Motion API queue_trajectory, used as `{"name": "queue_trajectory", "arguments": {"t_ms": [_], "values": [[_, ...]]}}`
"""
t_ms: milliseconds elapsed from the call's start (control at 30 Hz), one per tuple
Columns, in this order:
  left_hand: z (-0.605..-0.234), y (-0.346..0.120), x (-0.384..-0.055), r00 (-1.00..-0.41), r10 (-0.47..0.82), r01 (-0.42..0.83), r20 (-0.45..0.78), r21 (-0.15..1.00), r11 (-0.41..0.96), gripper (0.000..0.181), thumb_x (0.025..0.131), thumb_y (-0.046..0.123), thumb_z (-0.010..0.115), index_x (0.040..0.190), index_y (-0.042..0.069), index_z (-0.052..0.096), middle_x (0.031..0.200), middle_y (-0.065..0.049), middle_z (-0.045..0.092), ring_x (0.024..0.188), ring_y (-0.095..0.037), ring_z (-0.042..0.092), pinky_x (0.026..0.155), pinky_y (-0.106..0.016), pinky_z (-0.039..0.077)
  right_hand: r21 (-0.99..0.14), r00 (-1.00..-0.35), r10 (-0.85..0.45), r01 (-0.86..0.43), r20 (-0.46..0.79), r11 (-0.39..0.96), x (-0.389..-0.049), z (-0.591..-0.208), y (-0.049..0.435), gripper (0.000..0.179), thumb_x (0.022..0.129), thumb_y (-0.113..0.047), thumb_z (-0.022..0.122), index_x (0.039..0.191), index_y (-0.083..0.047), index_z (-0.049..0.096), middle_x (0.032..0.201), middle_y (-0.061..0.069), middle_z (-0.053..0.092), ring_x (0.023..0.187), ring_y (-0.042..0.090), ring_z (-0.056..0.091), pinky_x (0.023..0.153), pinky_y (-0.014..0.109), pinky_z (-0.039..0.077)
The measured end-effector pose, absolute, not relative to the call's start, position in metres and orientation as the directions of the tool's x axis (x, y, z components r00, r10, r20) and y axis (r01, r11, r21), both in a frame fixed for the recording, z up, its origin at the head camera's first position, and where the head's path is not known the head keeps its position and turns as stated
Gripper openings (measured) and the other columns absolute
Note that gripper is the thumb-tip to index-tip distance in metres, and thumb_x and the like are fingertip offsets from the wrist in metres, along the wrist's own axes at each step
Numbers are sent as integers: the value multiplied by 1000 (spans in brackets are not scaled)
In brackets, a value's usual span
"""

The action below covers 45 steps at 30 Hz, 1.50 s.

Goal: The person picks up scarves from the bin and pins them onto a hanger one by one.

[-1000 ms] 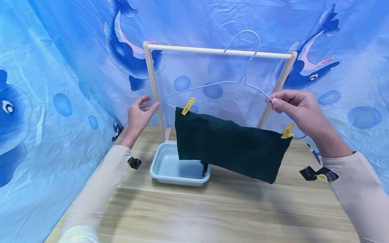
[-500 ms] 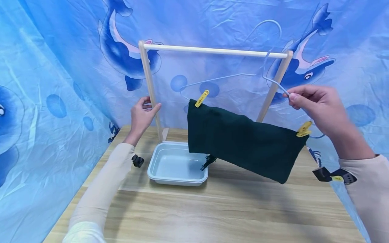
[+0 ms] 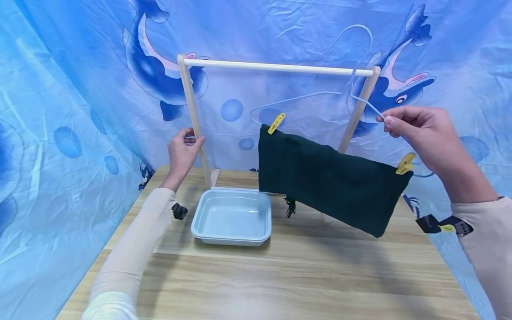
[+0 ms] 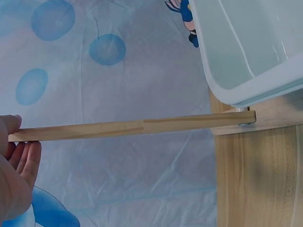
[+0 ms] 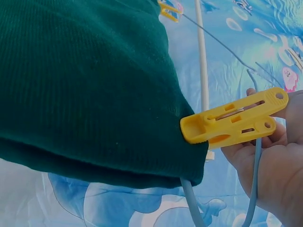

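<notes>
My left hand (image 3: pixel 183 153) grips the left post (image 4: pixel 142 126) of a wooden rack between thumb and fingers. My right hand (image 3: pixel 428 138) pinches the right arm of a light blue wire hanger (image 3: pixel 297 98). From this hanger hangs a folded dark green scarf (image 3: pixel 332 178) with dark fringe (image 3: pixel 290 206) below its lower edge. A yellow clothespin (image 3: pixel 276 123) clamps its left top corner, another clothespin (image 5: pixel 232 118) the right one, close to my right hand. The hanger's hook overlaps the right end of the rack's white rod (image 3: pixel 272 66) in the head view. The scarf tilts down to the right.
A pale blue basin (image 3: pixel 231 241) stands on the wooden table (image 3: pixel 248 284) by the foot of the left post. Behind and to the left hangs a blue curtain (image 3: pixel 32 178) printed with dolphins.
My right hand has carried the hanger and scarf to the right, and the hook has shifted right too. The scarf no longer overlaps the basin's middle. My left hand has closed onto the post.
</notes>
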<state>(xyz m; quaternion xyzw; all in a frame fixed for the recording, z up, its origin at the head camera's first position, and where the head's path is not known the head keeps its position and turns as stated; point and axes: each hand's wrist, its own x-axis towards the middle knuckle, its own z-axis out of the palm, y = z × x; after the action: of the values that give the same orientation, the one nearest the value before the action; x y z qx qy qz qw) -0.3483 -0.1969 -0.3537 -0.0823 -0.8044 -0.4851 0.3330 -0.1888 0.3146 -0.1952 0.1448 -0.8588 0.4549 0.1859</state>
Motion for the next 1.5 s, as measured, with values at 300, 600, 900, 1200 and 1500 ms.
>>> {"name": "queue_trajectory", "arguments": {"t_ms": [300,600,900,1200,1500], "values": [[-351,-199,-346,-768,-186,442,613,717,538,36,95,24,75,120,-1,69,110,-19,74,96,-30,74,80,-34,60,-741,-888,-49,-411,458,531,-213,-198,312,22,103,-19,61,118,-9,74,96,-10,69,91,11,61,79,9,50],[-352,-198,-349,-772,-187,421,608,709,567,35,95,25,75,117,-1,70,107,-21,75,96,-31,74,80,-35,60,-726,-885,-18,-394,466,564,-241,-215,310,28,103,-24,62,120,-4,72,95,-10,68,90,14,58,77,10,49],[-352,-198,-348,-769,-182,426,613,703,570,35,95,26,75,117,-1,71,107,-20,75,96,-30,74,82,-39,60,-696,-884,-32,-390,467,603,-256,-226,305,38,104,-30,60,122,2,70,93,-9,67,83,16,53,65,16,45],[-351,-197,-347,-772,-184,422,609,707,568,35,95,26,75,117,-1,71,106,-20,75,95,-29,74,80,-38,60,-721,-892,-31,-385,452,575,-262,-233,305,37,104,-31,60,121,1,70,96,-9,68,85,14,55,68,14,46],[-351,-197,-348,-772,-187,419,608,707,570,34,95,24,75,117,-2,71,107,-22,74,97,-32,74,81,-38,60,-718,-898,-39,-375,437,587,-267,-246,303,40,104,-33,58,122,2,69,104,6,67,90,14,59,75,13,49]]}}
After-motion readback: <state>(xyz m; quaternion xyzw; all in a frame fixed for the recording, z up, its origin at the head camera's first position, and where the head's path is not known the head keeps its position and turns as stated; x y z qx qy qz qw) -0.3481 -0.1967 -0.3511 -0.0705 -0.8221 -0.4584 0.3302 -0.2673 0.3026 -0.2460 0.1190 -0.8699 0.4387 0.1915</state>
